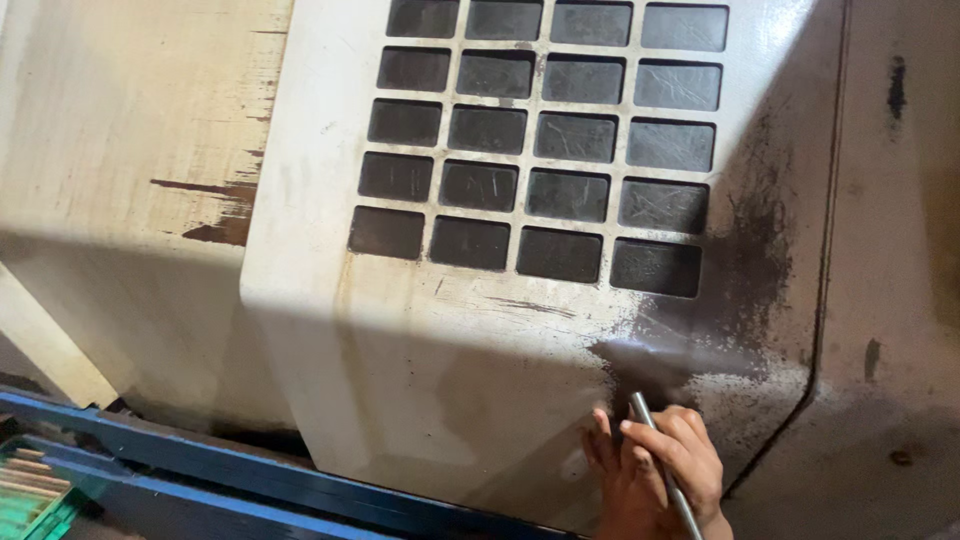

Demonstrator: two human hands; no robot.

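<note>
My right hand (655, 475) is at the bottom edge of the view, fingers closed around a thin metal tube (640, 410). The tube's tip points up at the cream-coloured machine door (420, 340), close to a dark, grimy patch (740, 290) on its lower right. Just above the tip the surface looks blurred, as if misted. My hand is very near the door; whether it touches it cannot be told. The door has a window covered by a grid of several dark rectangular panes (540, 135). My left hand is out of view.
A worn cream machine panel (120, 150) with chipped paint lies to the left of the door. More stained housing (900, 250) is on the right. A blue metal rail (200, 465) runs along the bottom left, with a green slatted part (30, 495) beneath it.
</note>
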